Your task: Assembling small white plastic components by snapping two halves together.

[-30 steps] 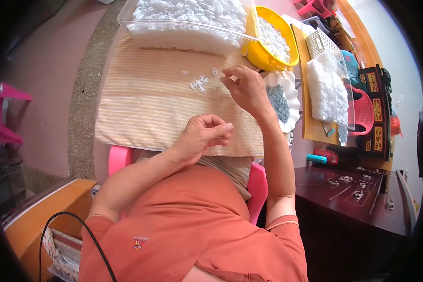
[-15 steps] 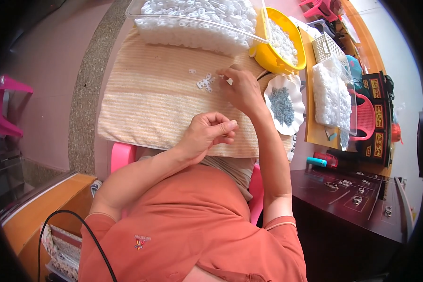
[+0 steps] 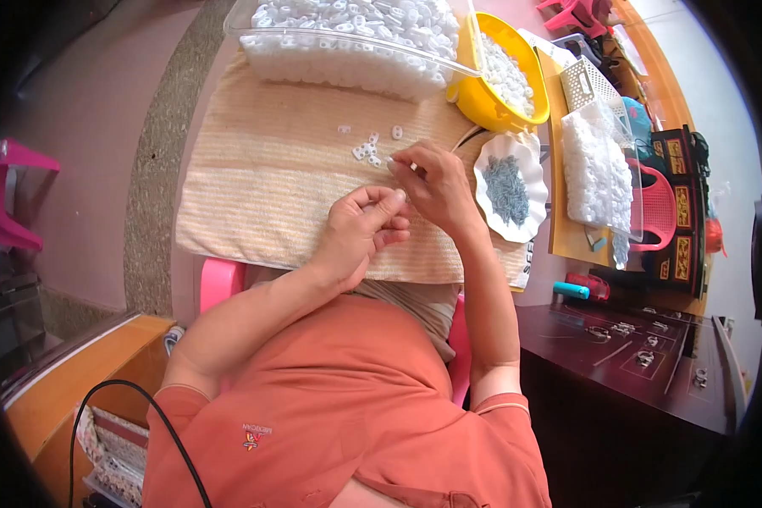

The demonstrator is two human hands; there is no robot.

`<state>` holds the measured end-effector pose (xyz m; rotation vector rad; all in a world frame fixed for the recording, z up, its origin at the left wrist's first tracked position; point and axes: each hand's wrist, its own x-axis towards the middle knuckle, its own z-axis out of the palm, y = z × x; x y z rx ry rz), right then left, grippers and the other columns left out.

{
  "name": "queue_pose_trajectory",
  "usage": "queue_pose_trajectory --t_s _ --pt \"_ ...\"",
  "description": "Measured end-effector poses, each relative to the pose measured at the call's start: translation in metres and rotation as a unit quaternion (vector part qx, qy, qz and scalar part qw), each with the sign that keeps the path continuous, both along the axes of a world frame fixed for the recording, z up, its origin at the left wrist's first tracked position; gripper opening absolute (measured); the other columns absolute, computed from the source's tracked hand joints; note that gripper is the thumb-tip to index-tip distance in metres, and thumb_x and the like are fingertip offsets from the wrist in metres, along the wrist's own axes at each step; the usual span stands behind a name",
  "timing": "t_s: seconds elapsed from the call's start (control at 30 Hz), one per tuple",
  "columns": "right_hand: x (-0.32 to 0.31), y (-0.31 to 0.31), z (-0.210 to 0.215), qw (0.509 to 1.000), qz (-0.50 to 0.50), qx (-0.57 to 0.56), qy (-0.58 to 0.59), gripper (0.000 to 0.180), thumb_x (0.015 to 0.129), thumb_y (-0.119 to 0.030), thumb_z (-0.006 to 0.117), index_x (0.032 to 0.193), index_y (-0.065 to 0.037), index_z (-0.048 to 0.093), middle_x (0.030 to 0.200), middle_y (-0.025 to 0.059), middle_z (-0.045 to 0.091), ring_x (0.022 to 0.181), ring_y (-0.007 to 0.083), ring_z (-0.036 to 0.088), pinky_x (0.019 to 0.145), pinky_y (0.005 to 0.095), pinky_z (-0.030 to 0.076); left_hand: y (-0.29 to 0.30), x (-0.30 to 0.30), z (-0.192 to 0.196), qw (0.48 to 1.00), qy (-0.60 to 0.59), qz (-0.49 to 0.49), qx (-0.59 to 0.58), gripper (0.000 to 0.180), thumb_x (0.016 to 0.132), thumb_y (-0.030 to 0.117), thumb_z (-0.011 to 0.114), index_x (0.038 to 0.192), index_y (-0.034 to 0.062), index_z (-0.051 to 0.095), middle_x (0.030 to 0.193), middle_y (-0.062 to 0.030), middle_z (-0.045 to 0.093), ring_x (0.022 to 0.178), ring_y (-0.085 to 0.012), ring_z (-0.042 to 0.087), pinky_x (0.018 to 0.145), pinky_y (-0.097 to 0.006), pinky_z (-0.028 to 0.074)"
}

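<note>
Drawing nearer to the person and farther from the yellow bowl than half a second ago, the right hand is now hovering to the bowl's lower left. Its thumb and forefinger are closing together at the tips, apparently pinching a small pale piece. The left hand is also shifting slightly toward the bowl, so the two hands are coming almost together. Its thumb is pressing against the curled forefinger; whether anything is sitting between them, I cannot tell.

With the right hand lower, a lone white piece is showing clearly again, lying left of the bowl on the striped towel. Farther left of the bowl, a small cluster of white pieces is lying just beside the right fingertips. The change is suggesting that one piece is being singled out by the right hand, while the left is waiting close by in a pinching pose.

Below the bowl, a white fluted dish is holding grey-blue bits; neither hand is touching it. Left of the bowl, a clear box is standing full of similar white pieces.
</note>
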<state>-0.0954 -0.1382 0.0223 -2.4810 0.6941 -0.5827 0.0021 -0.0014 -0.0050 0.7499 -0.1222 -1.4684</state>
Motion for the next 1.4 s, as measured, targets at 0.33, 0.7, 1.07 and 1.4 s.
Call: queue_pose_trajectory --t_s 0.33,0.7,1.07,1.4 --pt "-0.053 0.044 0.016 0.984 0.049 0.132 -0.112 0.015 0.08 0.006 0.069 0.095 0.003 0.067 0.085 0.0097 0.065 0.073 0.0143 0.063 0.06 0.0244 0.049 0.005 -0.005 0.005 0.998 -0.03 -0.051 -0.027 0.017 0.095 0.021 0.06 0.103 0.0059 0.058 0.09 -0.0043 0.064 0.079 -0.0116 0.063 0.071 -0.026 0.055" --pt "-0.095 0.049 0.001 0.924 -0.051 0.327 -0.193 0.025 0.082 0.008 0.067 0.106 0.003 0.065 0.094 0.0088 0.061 0.072 0.0081 0.058 0.056 0.0184 0.047 0.007 -0.007 0.006 0.99 -0.037 -0.121 -0.063 0.019 0.092 0.008 0.062 0.109 -0.0009 0.06 0.092 -0.0057 0.064 0.08 -0.0107 0.062 0.073 -0.025 0.056" --pt "-0.088 0.028 -0.004 0.984 -0.159 0.075 0.012 0.019 0.081 0.0 0.068 0.1 0.004 0.067 0.083 0.0094 0.064 0.064 0.0126 0.058 0.057 0.0256 0.045 0.004 -0.007 -0.002 0.993 -0.031 -0.097 -0.052 0.016 0.093 0.006 0.06 0.108 0.0008 0.06 0.087 -0.0037 0.063 0.079 -0.0101 0.062 0.073 -0.025 0.056" --pt "-0.075 0.026 -0.007 0.982 -0.164 -0.032 0.092 0.01 0.086 -0.018 0.064 0.089 -0.009 0.068 0.087 0.0107 0.062 0.077 0.0335 0.064 0.068 0.0422 0.05 0.003 -0.007 -0.003 0.995 -0.031 -0.088 -0.033 0.013 0.092 0.005 0.061 0.104 0.0011 0.06 0.087 -0.0036 0.063 0.078 -0.0105 0.062 0.072 -0.025 0.057"
